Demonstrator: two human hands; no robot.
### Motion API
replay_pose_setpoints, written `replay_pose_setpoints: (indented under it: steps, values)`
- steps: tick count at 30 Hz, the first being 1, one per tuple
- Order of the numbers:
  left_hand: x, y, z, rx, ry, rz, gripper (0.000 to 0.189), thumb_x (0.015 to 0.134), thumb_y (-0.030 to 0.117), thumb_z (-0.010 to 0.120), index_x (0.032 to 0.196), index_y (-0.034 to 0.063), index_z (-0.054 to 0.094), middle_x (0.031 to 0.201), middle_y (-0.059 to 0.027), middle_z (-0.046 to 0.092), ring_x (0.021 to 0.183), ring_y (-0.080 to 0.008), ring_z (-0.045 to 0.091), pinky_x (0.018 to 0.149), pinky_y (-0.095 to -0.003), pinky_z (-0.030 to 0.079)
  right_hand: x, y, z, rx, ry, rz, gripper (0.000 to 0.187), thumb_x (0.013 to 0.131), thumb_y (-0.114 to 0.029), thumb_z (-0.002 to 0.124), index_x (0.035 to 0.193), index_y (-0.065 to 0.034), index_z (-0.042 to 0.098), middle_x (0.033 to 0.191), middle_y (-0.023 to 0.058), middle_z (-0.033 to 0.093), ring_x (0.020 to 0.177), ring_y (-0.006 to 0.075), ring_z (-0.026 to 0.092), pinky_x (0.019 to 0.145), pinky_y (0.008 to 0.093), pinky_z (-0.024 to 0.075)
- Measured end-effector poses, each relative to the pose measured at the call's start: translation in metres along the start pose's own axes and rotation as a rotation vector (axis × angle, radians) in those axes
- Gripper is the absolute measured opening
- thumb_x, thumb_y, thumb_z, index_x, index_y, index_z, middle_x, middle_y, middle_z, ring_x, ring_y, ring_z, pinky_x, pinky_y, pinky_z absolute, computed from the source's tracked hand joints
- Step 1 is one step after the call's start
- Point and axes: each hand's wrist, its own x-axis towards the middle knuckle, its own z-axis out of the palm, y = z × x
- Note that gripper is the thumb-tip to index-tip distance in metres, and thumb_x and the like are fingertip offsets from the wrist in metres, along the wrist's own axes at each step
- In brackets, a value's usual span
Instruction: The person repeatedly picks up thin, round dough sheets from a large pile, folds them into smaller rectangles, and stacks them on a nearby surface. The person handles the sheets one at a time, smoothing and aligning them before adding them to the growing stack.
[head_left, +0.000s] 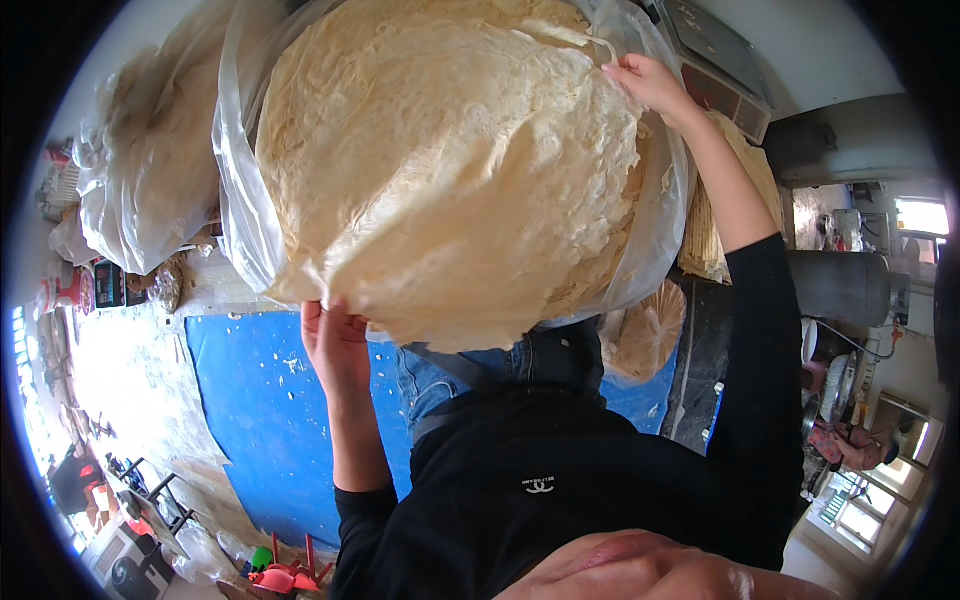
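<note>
A large pile of thin, pale round sheets, like flatbread or pancakes (450, 150), lies before me in a clear plastic bag (247, 180) whose sides are folded down around it. My left hand (335, 337) pinches the near left edge of the top sheet, which is raised and creased there. At the far right, my right hand (641, 79) grips a thin curled strip of a sheet's edge between thumb and fingers. The near edge of the sheet hangs over the pile's rim, above my jeans.
Another filled plastic bag (142, 165) stands at the left. At the right are a stack of folded sheets (731, 202), a bag of brown food (649, 330) and a metal cylinder (840, 289). A blue mat (277, 420) covers the floor. A person (855, 446) is far right.
</note>
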Motion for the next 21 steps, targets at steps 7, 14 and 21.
replay_pose_setpoints:
  steps: [7,14,21]
  values:
    - [-0.022,-0.005,0.004,0.473,-0.063,-0.271,0.044,0.092,0.006,0.068,0.133,-0.0007,0.054,0.119,-0.0111,0.067,0.111,-0.022,0.065,0.093,-0.0379,0.054,-0.042,0.008,0.003,0.17,-0.169,0.113,0.039,0.094,-0.033,0.071,0.118,-0.0035,0.062,0.105,0.003,0.069,0.097,0.0094,0.062,0.086,0.0267,0.0475]
    - [0.038,0.06,0.04,0.281,-0.203,0.007,0.03,0.093,0.007,0.064,0.121,0.0005,0.061,0.1,-0.0063,0.067,0.094,-0.0184,0.064,0.084,-0.0322,0.052,-0.011,-0.057,-0.024,0.427,-0.2,-0.027,0.027,0.091,-0.023,0.071,0.111,-0.0072,0.062,0.105,0.0018,0.067,0.096,0.0109,0.063,0.084,0.0292,0.0514]
    - [0.116,0.191,0.126,0.203,-0.506,0.365,0.035,0.096,0.01,0.061,0.128,-0.0043,0.059,0.121,-0.0139,0.066,0.112,-0.0239,0.065,0.097,-0.0356,0.053,0.003,-0.132,-0.129,0.853,0.18,-0.354,0.025,0.098,-0.019,0.062,0.12,-0.0065,0.064,0.111,0.0061,0.071,0.096,0.0223,0.069,0.085,0.033,0.055]
